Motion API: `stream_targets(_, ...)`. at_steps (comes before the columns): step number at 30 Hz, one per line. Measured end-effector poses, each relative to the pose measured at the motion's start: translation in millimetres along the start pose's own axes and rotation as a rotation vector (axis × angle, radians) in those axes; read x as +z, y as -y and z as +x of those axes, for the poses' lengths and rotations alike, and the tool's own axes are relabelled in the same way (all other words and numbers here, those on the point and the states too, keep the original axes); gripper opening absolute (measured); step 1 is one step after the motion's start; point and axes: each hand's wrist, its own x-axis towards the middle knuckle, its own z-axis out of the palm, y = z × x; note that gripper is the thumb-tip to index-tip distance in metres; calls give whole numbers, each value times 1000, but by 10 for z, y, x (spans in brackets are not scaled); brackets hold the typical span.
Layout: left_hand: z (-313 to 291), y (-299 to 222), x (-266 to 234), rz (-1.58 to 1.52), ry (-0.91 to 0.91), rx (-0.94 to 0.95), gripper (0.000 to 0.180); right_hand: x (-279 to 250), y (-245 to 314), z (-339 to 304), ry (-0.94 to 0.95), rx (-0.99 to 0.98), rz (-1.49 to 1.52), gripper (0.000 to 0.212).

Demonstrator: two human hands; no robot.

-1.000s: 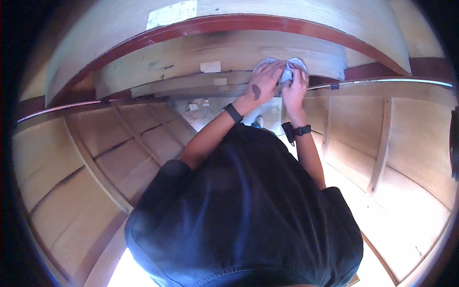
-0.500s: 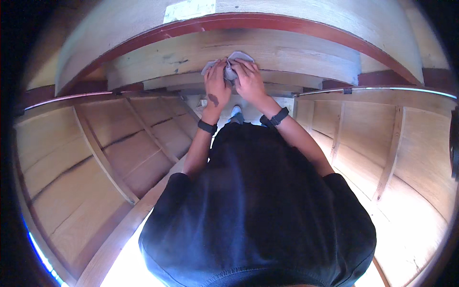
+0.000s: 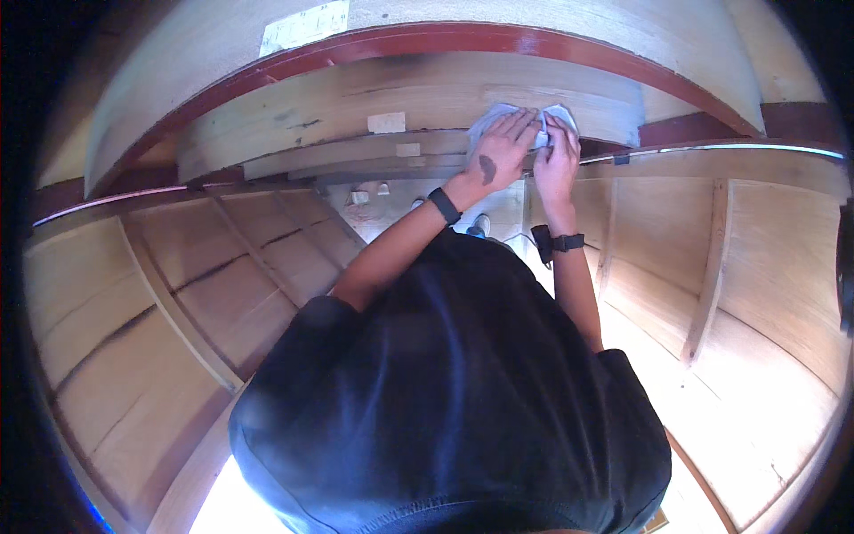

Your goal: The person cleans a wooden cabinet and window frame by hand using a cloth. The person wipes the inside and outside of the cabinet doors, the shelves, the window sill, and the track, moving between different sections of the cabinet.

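My left hand (image 3: 500,151) lies over a pale grey cloth (image 3: 483,126), its fingers pressed together and stretched across the fabric; the thumb is hidden. Beside it, my right hand (image 3: 558,167) pinches the cloth's other side with bent fingers. The cloth is bunched between the hands, its edges fanning out to both sides against a wooden board (image 3: 338,102). A small white bit shows at the right fingertips, too small to name. Left of the hands, two small pale paper labels (image 3: 387,122) sit on the boards, one lower than the other. Each wrist wears a black band.
A dark red strip (image 3: 427,40) curves above the board, with a white paper sheet (image 3: 304,27) beyond it. Framed wooden panels (image 3: 169,240) stand at left, and more wooden panels (image 3: 667,231) at right. Small pale objects (image 3: 358,198) lie on the floor near my shoes (image 3: 481,224).
Both hands have moved right along the board with the cloth. The two paper labels have come into sight where the hands were. My view has shifted slightly to the right.
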Motion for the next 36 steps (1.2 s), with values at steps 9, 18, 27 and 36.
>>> stream_targets(9, -273, 198, -297, -82, -95, -126, 68, 335, 480, -47, 16, 6, 4, 46)
stream_targets(18, -1062, 853, -971, 144, -282, -283, 60, 929, 1314, -28, 268, -314, 288, 44)
stream_targets(27, -879, 624, -800, 193, -237, -318, 57, 729, 990, -23, 299, -283, 268, 43)
stream_targets(36, -121, 34, -237, -53, -101, -26, 61, -52, 96, 61, 45, -5, -58, 57)
